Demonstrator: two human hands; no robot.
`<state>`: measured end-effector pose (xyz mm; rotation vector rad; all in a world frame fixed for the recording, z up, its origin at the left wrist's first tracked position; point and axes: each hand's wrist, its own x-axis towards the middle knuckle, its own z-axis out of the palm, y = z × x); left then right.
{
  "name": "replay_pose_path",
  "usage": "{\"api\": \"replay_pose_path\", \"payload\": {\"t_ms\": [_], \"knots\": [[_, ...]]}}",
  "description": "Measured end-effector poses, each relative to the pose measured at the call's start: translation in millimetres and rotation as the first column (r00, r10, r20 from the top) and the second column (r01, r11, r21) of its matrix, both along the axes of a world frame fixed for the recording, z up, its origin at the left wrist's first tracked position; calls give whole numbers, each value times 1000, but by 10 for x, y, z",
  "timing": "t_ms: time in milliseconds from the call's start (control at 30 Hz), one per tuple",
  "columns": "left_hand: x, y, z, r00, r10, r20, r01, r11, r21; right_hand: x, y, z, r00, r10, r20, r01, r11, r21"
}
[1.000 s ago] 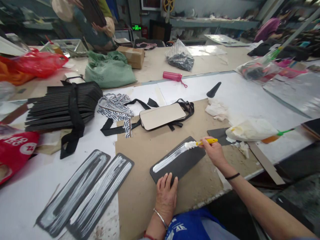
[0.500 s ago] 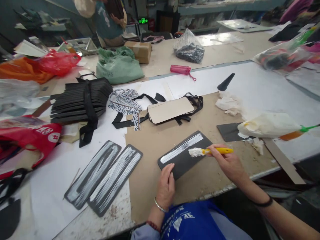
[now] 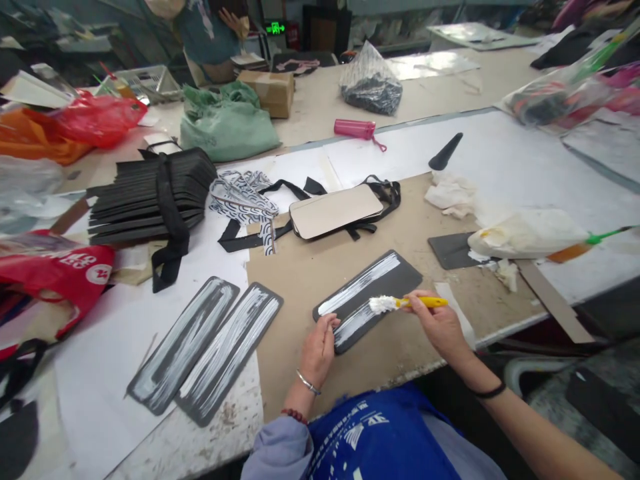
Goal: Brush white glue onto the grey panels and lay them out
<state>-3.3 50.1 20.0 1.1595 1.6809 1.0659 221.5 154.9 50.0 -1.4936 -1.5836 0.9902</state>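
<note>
A dark panel [image 3: 361, 297] lay between the left hand [image 3: 317, 347] and right hand [image 3: 441, 327], long axis running near-left to far-right. The left, nearer, touched its near-left end, grip indeterminable; the right gripped a yellow-handled brush [image 3: 400, 303].

Panel [image 3: 361, 298] on sheet [image 3: 285, 327], brush [image 3: 403, 303] over it, two more panels [image 3: 230, 353] left, stack [image 3: 140, 193] behind those, box [image 3: 275, 93] farther back

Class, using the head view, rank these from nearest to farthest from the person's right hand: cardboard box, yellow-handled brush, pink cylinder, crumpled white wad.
1. Yellow-handled brush: held in the right hand.
2. Crumpled white wad: beyond the hand, on the table.
3. Pink cylinder: farther back, to the left.
4. Cardboard box: farther left, beside the green bag.
</note>
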Motion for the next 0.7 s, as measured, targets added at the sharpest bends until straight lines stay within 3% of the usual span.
{"api": "replay_pose_path", "payload": {"t_ms": [167, 267, 300, 367, 433, 467, 500, 600, 700], "knots": [[25, 6, 46, 990, -48, -135, 47, 999, -12, 549, 548, 94, 957, -193, 216, 147, 966, 212], [68, -41, 60, 990, -11, -139, 16, 999, 33, 612, 625, 204, 925, -178, 337, 31, 916, 399], [88, -71, 57, 989, 40, -140, -33, 998, 55, 588, 594, 225, 920, -141, 366, -42, 892, 449], [132, -144, 34, 957, 249, -150, -242, 968, 63, 484, 449, 228, 902, -26, 430, -210, 845, 492], [181, -212, -11, 875, 469, -123, -475, 880, -22, 315, 208, 192, 863, 104, 494, -365, 804, 469], [205, -236, -39, 848, 524, -79, -529, 843, -98, 212, 62, 171, 842, 164, 514, -427, 784, 450], [226, -253, -67, 842, 538, -18, -533, 828, -174, 102, -93, 157, 829, 216, 517, -472, 765, 438], [263, -254, -122, 864, 481, 150, -430, 859, -278, -197, -507, 191, 830, 367, 420, -538, 727, 427], [249, -208, -127, 845, 489, 215, -420, 857, -299, -302, -620, 311, 844, 468, 261, -536, 732, 420]]}}
